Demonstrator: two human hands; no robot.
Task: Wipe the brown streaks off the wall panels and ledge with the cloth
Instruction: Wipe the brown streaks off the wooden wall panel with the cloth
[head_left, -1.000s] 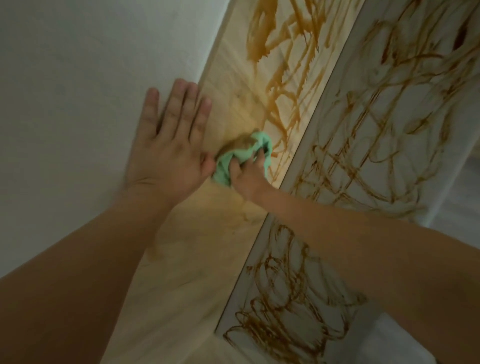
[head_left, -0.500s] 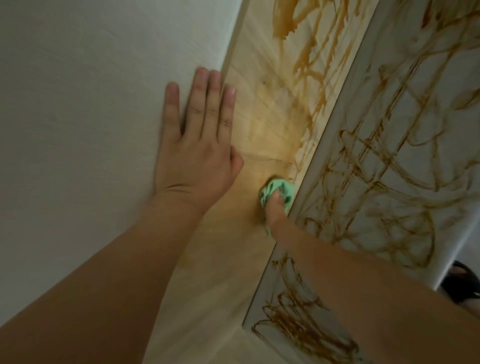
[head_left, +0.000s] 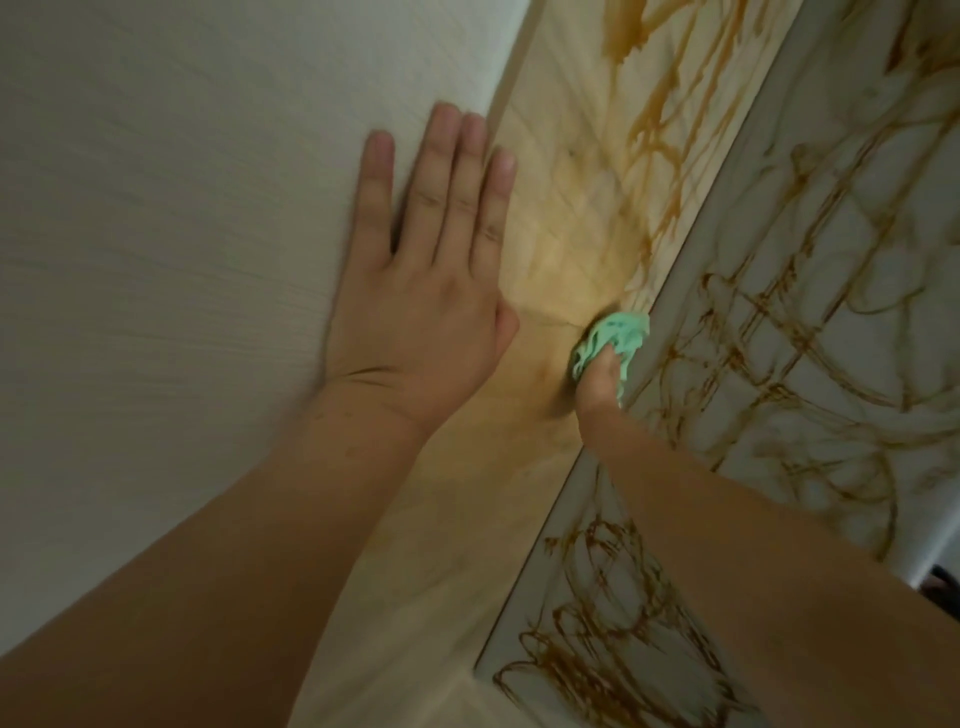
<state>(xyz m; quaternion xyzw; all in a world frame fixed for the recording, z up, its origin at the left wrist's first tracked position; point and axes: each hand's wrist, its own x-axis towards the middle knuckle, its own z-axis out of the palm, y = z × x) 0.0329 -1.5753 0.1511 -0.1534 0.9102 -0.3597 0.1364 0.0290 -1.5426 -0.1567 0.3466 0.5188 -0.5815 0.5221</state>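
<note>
My right hand (head_left: 597, 387) grips a bunched green cloth (head_left: 613, 340) and presses it on the pale wooden panel (head_left: 566, 208), right beside the white ledge's edge (head_left: 691, 270). Most of that hand is hidden behind the cloth and my forearm. Brown streaks (head_left: 654, 119) run down the upper part of the wooden panel; below the cloth only a faint smear shows. The white panel (head_left: 831, 291) on the right is covered in looping brown streaks (head_left: 769, 338). My left hand (head_left: 421, 291) lies flat with straight fingers on the plain white wall (head_left: 182, 234).
The plain white wall fills the left half of the view. More brown scribbles (head_left: 587, 644) cover the lower white panel under my right forearm. A dark object (head_left: 943, 582) shows at the far right edge.
My right hand has carried the cloth down and to the right across the wooden panel to the ledge edge. The left hand has stayed flat on the wall.
</note>
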